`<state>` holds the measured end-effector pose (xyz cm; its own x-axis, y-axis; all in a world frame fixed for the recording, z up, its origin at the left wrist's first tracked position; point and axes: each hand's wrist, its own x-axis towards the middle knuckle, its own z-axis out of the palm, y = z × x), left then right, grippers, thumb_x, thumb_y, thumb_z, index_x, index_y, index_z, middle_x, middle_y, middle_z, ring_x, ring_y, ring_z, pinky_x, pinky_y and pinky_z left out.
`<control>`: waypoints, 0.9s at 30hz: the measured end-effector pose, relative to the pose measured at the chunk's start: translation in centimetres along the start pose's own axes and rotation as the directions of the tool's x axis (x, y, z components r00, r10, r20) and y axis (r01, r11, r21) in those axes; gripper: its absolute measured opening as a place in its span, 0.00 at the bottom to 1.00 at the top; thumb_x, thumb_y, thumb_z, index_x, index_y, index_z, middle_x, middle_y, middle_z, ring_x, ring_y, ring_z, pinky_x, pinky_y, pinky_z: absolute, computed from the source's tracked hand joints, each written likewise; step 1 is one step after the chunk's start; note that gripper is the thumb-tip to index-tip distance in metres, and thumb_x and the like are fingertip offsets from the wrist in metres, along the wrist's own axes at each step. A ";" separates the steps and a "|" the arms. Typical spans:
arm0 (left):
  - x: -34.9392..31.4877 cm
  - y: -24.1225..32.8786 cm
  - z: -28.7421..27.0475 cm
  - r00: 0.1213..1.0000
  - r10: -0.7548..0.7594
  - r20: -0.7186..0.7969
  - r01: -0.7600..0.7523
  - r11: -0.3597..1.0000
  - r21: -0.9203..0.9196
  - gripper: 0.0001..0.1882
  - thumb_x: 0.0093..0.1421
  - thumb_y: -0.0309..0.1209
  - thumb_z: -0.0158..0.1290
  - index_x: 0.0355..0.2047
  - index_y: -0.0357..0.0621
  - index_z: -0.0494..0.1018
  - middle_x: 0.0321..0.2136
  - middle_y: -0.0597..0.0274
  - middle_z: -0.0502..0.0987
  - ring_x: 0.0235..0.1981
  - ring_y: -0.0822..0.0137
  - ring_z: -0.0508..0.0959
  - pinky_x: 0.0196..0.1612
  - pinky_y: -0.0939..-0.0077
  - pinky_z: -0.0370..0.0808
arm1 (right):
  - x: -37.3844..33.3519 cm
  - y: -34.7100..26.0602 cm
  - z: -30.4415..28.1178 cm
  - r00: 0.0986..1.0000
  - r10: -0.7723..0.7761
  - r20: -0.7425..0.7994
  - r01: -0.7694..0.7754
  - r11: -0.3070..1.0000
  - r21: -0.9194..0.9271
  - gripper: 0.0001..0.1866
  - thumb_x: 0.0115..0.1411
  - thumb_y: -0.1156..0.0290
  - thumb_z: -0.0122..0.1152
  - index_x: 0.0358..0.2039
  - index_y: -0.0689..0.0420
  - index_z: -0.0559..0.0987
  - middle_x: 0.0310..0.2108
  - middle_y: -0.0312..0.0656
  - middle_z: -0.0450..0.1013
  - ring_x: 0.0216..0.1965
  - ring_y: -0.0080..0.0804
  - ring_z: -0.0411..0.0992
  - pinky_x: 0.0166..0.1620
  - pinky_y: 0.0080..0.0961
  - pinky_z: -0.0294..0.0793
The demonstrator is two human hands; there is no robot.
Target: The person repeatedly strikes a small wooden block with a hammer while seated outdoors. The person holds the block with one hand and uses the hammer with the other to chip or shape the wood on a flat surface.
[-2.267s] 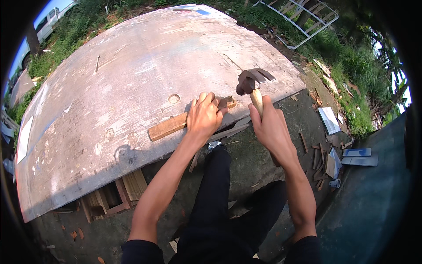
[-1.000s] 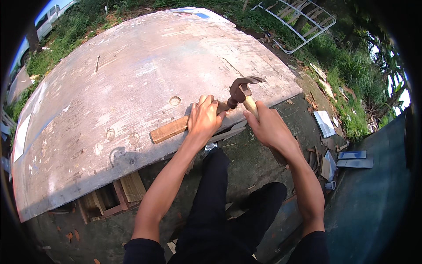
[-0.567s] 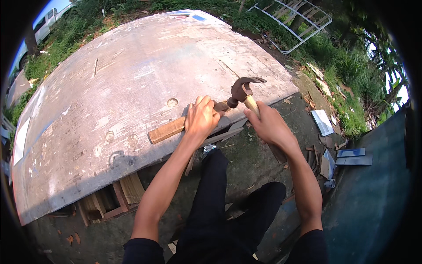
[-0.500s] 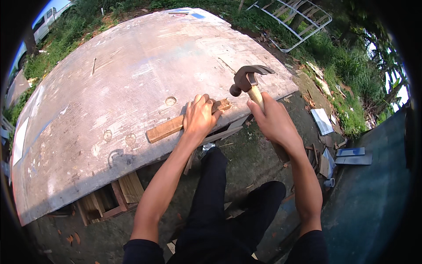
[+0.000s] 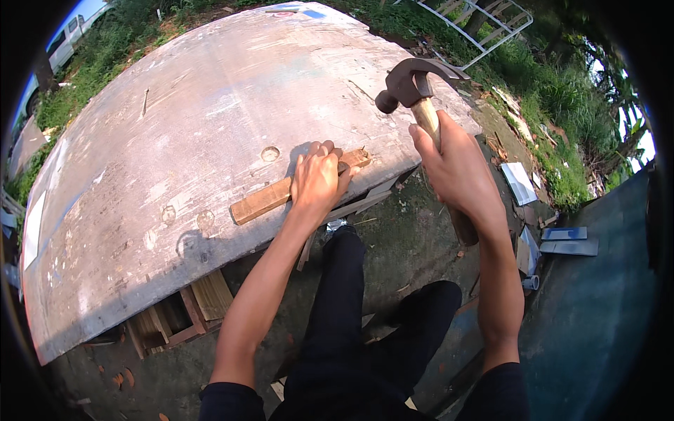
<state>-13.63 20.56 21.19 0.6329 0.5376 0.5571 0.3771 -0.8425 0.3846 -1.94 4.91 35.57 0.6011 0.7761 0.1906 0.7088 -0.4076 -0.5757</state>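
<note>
My right hand point(image 5: 465, 163) is closed round the wooden handle of a claw hammer point(image 5: 425, 114). The dark steel head is raised above the table's near right corner, claw pointing right. My left hand point(image 5: 317, 174) presses and grips a short brown wooden bar point(image 5: 261, 202) lying along the table's near edge. Its fingers curl over the bar, hiding the middle. By the thumb, a small dark end point(image 5: 342, 168) of something sticks out from the grip; its kind cannot be made out. The bar's right end point(image 5: 361, 156) looks notched or rough.
The worn wooden tabletop point(image 5: 210, 126) has round marks and scratches. Beneath its near edge stands a wooden frame point(image 5: 186, 316). A white metal frame point(image 5: 484, 28) lies in the greenery behind. To the right are a white sheet point(image 5: 518, 184), blue-grey boards point(image 5: 567, 242) and a dark green panel point(image 5: 597, 316).
My right hand has lifted the hammer up and to the right, away from the wooden bar. My left hand stays on the bar, almost unmoved.
</note>
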 end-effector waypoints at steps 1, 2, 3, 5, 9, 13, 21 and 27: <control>0.0 0.0 0.1 1.000 0.008 -0.019 -0.008 1.000 -0.005 0.21 0.51 0.41 0.65 0.37 0.36 0.80 0.36 0.53 0.76 0.41 0.52 0.75 0.45 0.58 0.73 | -0.2 -0.2 0.2 1.000 -0.006 -0.006 0.006 1.000 0.001 0.16 0.65 0.65 0.54 0.38 0.70 0.69 0.26 0.67 0.73 0.31 0.66 0.74 0.34 0.51 0.70; 0.0 0.0 0.1 0.999 0.026 -0.044 -0.027 0.999 -0.021 0.20 0.50 0.40 0.65 0.35 0.35 0.79 0.35 0.54 0.76 0.40 0.51 0.75 0.44 0.57 0.72 | -0.6 -0.6 1.0 1.000 -0.013 -0.012 0.013 1.000 0.005 0.16 0.64 0.66 0.54 0.38 0.70 0.69 0.26 0.68 0.73 0.32 0.67 0.74 0.35 0.52 0.70; 0.1 0.0 0.1 1.000 0.004 -0.002 -0.004 1.000 -0.028 0.20 0.50 0.40 0.65 0.34 0.35 0.79 0.34 0.54 0.76 0.40 0.51 0.75 0.44 0.57 0.72 | -1.0 -0.8 1.8 1.000 0.009 -0.004 -0.009 1.000 -0.005 0.15 0.64 0.67 0.54 0.38 0.70 0.69 0.26 0.68 0.73 0.33 0.68 0.74 0.36 0.52 0.70; 0.3 0.1 0.0 1.000 -0.008 0.009 0.009 0.998 -0.058 0.19 0.49 0.40 0.65 0.33 0.36 0.79 0.33 0.55 0.75 0.40 0.52 0.74 0.43 0.57 0.72 | -1.4 -0.9 3.2 0.981 0.010 0.195 0.019 0.989 -0.149 0.15 0.64 0.68 0.53 0.39 0.71 0.69 0.29 0.68 0.74 0.37 0.69 0.73 0.40 0.54 0.71; 0.3 0.2 -0.3 0.999 -0.015 0.045 0.017 0.999 -0.044 0.16 0.52 0.39 0.63 0.31 0.38 0.77 0.33 0.57 0.73 0.43 0.56 0.72 0.44 0.59 0.69 | -1.0 1.3 1.7 0.944 0.167 0.284 -0.174 0.985 0.002 0.20 0.65 0.63 0.51 0.41 0.73 0.69 0.31 0.69 0.75 0.38 0.67 0.74 0.42 0.52 0.73; 0.1 -0.1 0.0 0.998 0.033 0.060 -0.033 0.999 -0.013 0.17 0.55 0.41 0.60 0.34 0.38 0.78 0.36 0.55 0.75 0.45 0.55 0.73 0.46 0.57 0.70 | -0.2 3.5 1.9 0.996 0.058 0.070 -0.057 0.998 -0.011 0.20 0.66 0.62 0.51 0.41 0.72 0.69 0.31 0.67 0.75 0.34 0.62 0.77 0.38 0.48 0.75; 5.4 -0.3 -5.2 0.945 0.060 0.321 0.017 0.973 -0.231 0.26 0.71 0.42 0.41 0.29 0.27 0.71 0.20 0.42 0.75 0.25 0.45 0.78 0.35 0.54 0.72 | -5.6 8.9 2.1 0.886 0.257 0.385 -0.454 0.646 0.614 0.15 0.70 0.60 0.49 0.40 0.60 0.66 0.20 0.33 0.62 0.15 0.20 0.61 0.17 0.22 0.67; 5.3 7.3 -4.6 0.881 0.300 0.366 -0.034 0.812 -0.583 0.26 0.74 0.43 0.37 0.35 0.28 0.70 0.25 0.44 0.74 0.30 0.53 0.76 0.39 0.63 0.71 | -11.9 9.9 -2.8 0.885 0.163 0.436 -0.423 0.675 0.604 0.17 0.70 0.57 0.49 0.40 0.61 0.66 0.21 0.33 0.63 0.15 0.19 0.64 0.17 0.21 0.68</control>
<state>-10.64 17.41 30.27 0.9180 0.2092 0.3369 -0.1094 -0.6829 0.7223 -1.03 -9.69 29.86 0.4865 0.8302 -0.2722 0.0017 -0.3124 -0.9499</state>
